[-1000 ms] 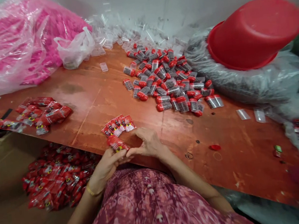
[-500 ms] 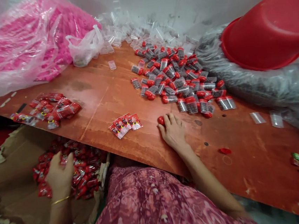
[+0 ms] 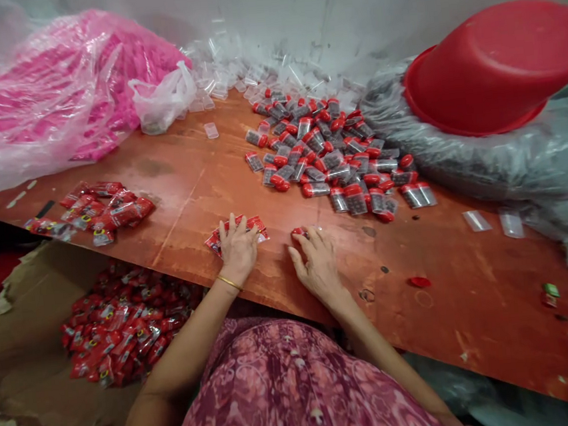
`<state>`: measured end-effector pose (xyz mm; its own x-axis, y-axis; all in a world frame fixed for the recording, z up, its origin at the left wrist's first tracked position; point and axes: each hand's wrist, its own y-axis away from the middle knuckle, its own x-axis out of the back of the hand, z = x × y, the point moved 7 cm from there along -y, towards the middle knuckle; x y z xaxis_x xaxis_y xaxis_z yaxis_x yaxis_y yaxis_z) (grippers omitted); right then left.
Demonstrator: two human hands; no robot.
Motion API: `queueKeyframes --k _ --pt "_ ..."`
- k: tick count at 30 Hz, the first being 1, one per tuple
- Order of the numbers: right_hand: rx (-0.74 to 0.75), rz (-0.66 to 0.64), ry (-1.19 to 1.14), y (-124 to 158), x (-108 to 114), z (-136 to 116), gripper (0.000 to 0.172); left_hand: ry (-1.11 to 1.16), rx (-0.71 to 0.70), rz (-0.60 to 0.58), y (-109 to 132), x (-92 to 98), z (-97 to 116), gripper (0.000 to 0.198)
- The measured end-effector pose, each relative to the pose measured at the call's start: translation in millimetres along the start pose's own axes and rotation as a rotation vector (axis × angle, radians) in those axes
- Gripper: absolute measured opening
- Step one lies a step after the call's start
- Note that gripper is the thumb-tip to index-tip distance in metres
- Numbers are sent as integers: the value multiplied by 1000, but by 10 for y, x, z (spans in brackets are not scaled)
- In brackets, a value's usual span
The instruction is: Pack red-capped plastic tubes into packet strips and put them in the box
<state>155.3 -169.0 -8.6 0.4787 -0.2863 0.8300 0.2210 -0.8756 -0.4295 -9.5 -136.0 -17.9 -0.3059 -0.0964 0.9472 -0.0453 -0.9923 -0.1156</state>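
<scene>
My left hand (image 3: 238, 245) lies on a small fan of red printed sachets (image 3: 257, 224) near the table's front edge, fingers spread over them. My right hand (image 3: 316, 261) rests beside it with its fingers curled over a small red-capped vial (image 3: 296, 232). Behind both hands lies a heap of red-capped clear vials (image 3: 331, 158) with dark contents. Below the table on the left, a cardboard box (image 3: 18, 372) holds many filled red sachets (image 3: 118, 323).
Another pile of red sachets (image 3: 103, 210) lies at the table's left. A big pink-filled plastic bag (image 3: 51, 95) stands at the back left, and empty clear vials (image 3: 245, 69) along the wall. A red basin (image 3: 495, 65) sits tilted on a dark plastic bag (image 3: 469, 155). A loose red cap (image 3: 420, 281) lies at right.
My left hand has come up from the box below the table and landed on the fanned sachets. My right hand has drawn a red-capped vial back toward me.
</scene>
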Motion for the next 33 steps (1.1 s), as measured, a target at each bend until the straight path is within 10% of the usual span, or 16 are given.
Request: queueKeyframes --k 14,26,33 --pt "-466 -131 -1151 -432 -393 -203 28 400 93 136 77 318 152 29" --pt "-407 23 -895 -259 -185 -88 36 1542 696 -165 346 -85 219 36" --pt "-256 -128 -841 -173 -238 -187 32 1629 815 -80 355 -97 157 41"
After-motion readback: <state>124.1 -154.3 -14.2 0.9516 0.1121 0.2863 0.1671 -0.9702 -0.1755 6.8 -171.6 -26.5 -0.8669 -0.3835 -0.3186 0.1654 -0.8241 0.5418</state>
